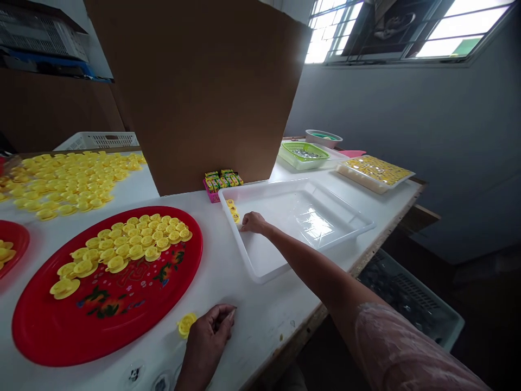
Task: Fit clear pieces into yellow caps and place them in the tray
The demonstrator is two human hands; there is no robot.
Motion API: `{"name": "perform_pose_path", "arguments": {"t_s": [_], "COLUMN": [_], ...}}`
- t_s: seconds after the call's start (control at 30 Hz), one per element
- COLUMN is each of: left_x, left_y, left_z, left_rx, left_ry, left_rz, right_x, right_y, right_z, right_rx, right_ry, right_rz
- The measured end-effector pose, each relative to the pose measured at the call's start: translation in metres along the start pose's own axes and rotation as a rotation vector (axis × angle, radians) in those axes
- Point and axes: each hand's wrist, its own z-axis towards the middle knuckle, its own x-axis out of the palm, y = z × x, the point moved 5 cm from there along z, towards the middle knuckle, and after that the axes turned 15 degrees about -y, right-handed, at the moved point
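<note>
My right hand (pixel 253 221) reaches into a shallow white plastic tray (pixel 280 187), its fingers pinched together and pointing down near the left wall. Whatever they may hold is hidden. Just beyond the fingertips, a few small yellow pieces with dark markings (pixel 233 210) stand in a row along that wall. Close to the front of the table, my left hand (pixel 209 336) is curled, thumb against the fingers; I cannot make out anything inside it. Beside its knuckles lies one yellow cup-shaped plastic piece (pixel 186 325). Several similar yellow pieces (pixel 134 239) sit on a red oval tray (pixel 134 331).
Many yellow pieces (pixel 81 182) cover the table's far left. A brown cardboard panel (pixel 203 98) rises behind the pink basket (pixel 212 195) of small boxes. Farther right are a green basket (pixel 305 151) and a filled yellow-topped tray (pixel 378 169). Clear round pieces (pixel 134 374) lie in front.
</note>
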Motion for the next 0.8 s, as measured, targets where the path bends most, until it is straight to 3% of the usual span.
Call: {"name": "perform_pose_path", "arguments": {"t_s": [0.17, 0.3, 0.37, 0.43, 0.5, 0.63, 0.8], "left_x": [-0.002, -0.014, -0.024, -0.034, -0.043, -0.053, -0.074], "left_y": [-0.001, -0.012, -0.024, -0.039, -0.057, -0.086, -0.089], "left_z": [-0.002, -0.003, -0.006, -0.012, -0.022, -0.048, -0.073], "left_rx": [0.037, 0.087, 0.099, 0.112, 0.148, 0.236, 0.225], "left_ry": [-0.050, -0.141, -0.207, -0.263, -0.274, -0.164, -0.184], "left_rz": [-0.016, -0.071, -0.148, -0.249, -0.346, -0.505, -0.605], "right_x": [-0.018, -0.051, -0.065, -0.074, -0.077, -0.071, -0.060], "right_y": [0.001, 0.013, 0.027, 0.047, 0.066, 0.097, 0.125], "right_z": [-0.019, -0.060, -0.093, -0.131, -0.165, -0.211, -0.234], "right_rx": [0.021, -0.051, -0.119, -0.177, -0.173, -0.136, -0.107], "right_ry": [-0.054, -0.123, -0.111, -0.026, 0.084, 0.217, 0.240], "right_rz": [0.119, 0.283, 0.455, 0.786, 1.031, 1.274, 1.423]}}
